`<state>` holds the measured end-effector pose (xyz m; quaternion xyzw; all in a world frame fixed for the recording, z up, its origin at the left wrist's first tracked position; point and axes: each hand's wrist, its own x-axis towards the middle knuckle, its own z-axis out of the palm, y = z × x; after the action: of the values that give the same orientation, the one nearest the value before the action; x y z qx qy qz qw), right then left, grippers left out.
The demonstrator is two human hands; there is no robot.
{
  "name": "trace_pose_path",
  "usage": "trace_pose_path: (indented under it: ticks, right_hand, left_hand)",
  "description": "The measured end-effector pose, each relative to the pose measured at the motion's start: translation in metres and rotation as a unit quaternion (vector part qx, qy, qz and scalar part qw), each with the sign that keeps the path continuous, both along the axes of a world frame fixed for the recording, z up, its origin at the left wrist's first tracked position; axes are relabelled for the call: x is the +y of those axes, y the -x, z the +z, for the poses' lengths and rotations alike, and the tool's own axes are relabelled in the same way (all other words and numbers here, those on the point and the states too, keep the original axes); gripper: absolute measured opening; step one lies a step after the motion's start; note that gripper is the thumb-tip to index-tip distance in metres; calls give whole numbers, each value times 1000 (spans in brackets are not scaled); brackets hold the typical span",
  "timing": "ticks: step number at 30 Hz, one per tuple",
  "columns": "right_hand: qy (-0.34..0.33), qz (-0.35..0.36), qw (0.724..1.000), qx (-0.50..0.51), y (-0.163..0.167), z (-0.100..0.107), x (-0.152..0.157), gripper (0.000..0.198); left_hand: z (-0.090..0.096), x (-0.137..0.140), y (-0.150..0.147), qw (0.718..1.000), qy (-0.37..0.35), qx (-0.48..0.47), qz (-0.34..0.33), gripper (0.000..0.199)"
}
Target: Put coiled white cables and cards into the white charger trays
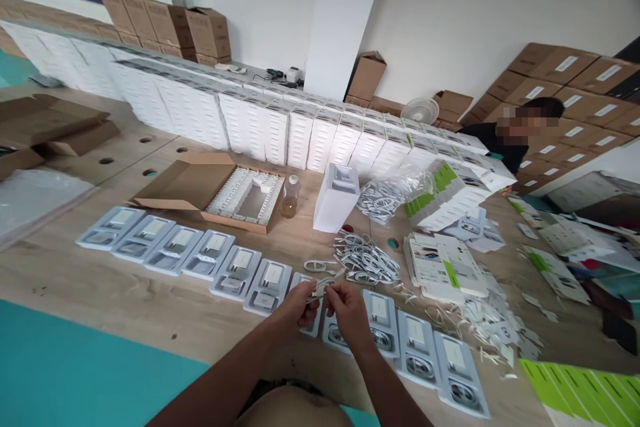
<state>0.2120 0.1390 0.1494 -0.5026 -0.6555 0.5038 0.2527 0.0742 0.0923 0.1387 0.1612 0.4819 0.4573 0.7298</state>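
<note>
My left hand (301, 303) is closed around a coiled white cable (320, 288) above the row of trays. With fingers pinched, my right hand (346, 310) grips the same cable from the other side. Below them lies a row of grey plastic trays (235, 271), each with a white block in its upper slot. Trays to the right, such as the end tray (463, 373), also hold a coiled cable in the lower slot. Just beyond my hands a loose coiled cable (317, 267) rests near a pile of white cables (367, 259).
Behind the trays stand an open carton (245, 197), a bottle (291, 197), a tall tray stack (336, 200) and bagged cables (385, 197). White box stacks (300, 137) form a wall. Flat printed boxes (445, 267) lie right. A person (520, 127) is at the far right.
</note>
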Motion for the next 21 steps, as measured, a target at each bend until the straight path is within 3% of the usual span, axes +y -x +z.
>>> trace_pose_path:
  ticks: [4,8,12,16,19,21]
  right_hand:
    - [-256,8,957,-139,-8,6,-6,17]
    - [-339,25,936,-88,-25,18,-11,31]
    - [-305,-20,952,3,-40,32,-22,25]
    - [-176,-140,968,113,-46,45,-24,26]
    - [-54,-109,985,126,-44,51,-19,46]
    - [-16,-57,994,94,-43,53,-17,44]
  left_hand:
    - [4,-5,4,998,-50,40,-10,45]
    - [23,-4,10,984,-147,98,-21,37]
    - [43,-6,8,953,-244,171,-48,31]
    - [55,-11,5,946,-240,211,-45,32]
    - [64,-16,4,921,-277,269,-58,27]
    - [69,-19,2,923,-277,260,-68,28]
